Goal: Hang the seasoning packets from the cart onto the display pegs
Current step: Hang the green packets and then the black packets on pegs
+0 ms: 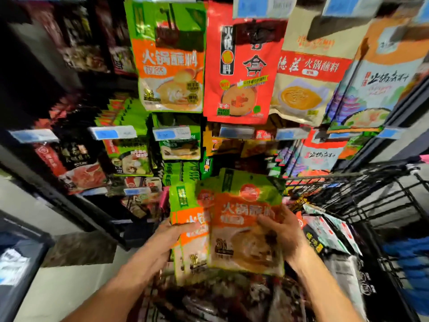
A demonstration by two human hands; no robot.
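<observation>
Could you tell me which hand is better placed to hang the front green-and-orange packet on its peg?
Probably the right. The right hand grips the front packet by its edge, while the left hand holds the rear packets. The matching hanging packets are above both hands.

A tall dark shelving unit fills the view, dim in its left bays and brightly lit across its middle. White-and-blue price labels line its rails. A black bar runs along the shelving's lower left. Beyond the bar lies pale grey floor with a mottled brown patch. Left of the shelving's foot stands a dark bin, blurred, holding something blue and white.
</observation>
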